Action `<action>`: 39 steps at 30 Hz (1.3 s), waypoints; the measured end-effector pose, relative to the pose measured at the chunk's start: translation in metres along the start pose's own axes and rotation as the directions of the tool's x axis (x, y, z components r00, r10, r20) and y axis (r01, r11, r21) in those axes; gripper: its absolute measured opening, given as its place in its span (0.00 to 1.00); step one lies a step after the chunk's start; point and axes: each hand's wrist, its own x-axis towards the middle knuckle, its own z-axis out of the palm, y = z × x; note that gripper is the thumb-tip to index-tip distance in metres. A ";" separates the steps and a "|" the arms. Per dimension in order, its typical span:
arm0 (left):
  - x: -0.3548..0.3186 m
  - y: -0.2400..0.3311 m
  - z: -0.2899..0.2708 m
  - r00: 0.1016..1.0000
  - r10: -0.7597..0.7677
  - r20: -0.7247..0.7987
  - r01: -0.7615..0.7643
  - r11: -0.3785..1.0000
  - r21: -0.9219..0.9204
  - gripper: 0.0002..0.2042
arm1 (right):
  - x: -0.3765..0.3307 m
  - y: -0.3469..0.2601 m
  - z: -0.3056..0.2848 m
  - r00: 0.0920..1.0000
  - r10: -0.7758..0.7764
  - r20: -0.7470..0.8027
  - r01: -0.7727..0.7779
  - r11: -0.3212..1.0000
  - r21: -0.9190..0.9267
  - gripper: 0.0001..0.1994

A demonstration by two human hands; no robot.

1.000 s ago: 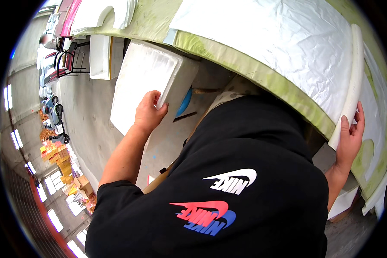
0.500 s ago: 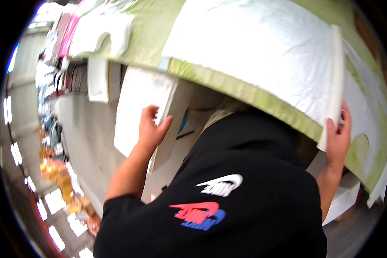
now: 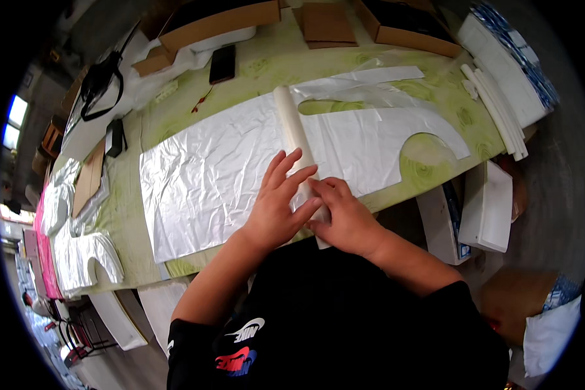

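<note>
At the bench's near edge, the left hand [image 3: 276,211] lies flat with spread fingers and the right hand [image 3: 344,218] curls loosely on the long white foam strip [image 3: 296,140], seemingly light, stiff but snappable, atop the crinkled silvery foil sheet [image 3: 208,182], best held mid-length.

I see both hands, the left grip [image 3: 276,211] and right grip [image 3: 344,218], crowded on the white roll [image 3: 292,130] at the counter's [image 3: 266,68] near edge. Silver sheet [image 3: 208,175] lies flat either side, open to pass over. Cardboard boxes [image 3: 221,23] and a phone [image 3: 222,63] block the far edge.
</note>
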 end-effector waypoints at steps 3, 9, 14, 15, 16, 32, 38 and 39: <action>0.012 -0.008 0.022 0.990 -0.031 0.136 0.016 0.994 0.107 0.32 | -0.010 0.012 0.000 0.997 -0.055 -0.057 0.059 0.996 0.072 0.35; 0.007 -0.004 0.033 0.981 -0.093 0.170 0.021 0.923 0.384 0.37 | -0.019 0.055 -0.041 0.829 -0.253 -0.499 0.090 0.941 -0.327 0.23; 0.075 0.021 0.034 0.971 0.235 0.047 -0.239 0.961 0.135 0.24 | -0.017 0.053 -0.055 0.988 -0.032 -0.152 0.025 0.999 -0.048 0.15; 0.088 0.028 0.038 0.982 0.146 0.121 -0.155 0.986 0.063 0.23 | -0.019 0.051 -0.050 0.990 -0.041 -0.132 0.044 0.999 0.025 0.14; 0.099 0.034 0.045 0.978 0.061 0.200 -0.062 0.998 -0.002 0.22 | -0.022 0.051 -0.046 0.992 -0.052 -0.113 0.063 0.993 0.099 0.13; 0.135 0.013 0.094 0.798 -0.390 0.460 0.414 0.909 0.052 0.13 | -0.075 0.089 -0.049 0.870 -0.126 -0.477 0.215 0.967 0.136 0.11; 0.137 0.002 0.090 0.764 -0.458 0.455 0.572 0.806 -0.149 0.13 | -0.026 0.078 -0.059 0.768 -0.495 -0.407 0.422 0.869 -0.260 0.16; 0.137 0.003 0.091 0.770 -0.462 0.441 0.572 0.805 -0.156 0.13 | -0.017 0.079 -0.062 0.771 -0.539 -0.339 0.445 0.837 -0.318 0.17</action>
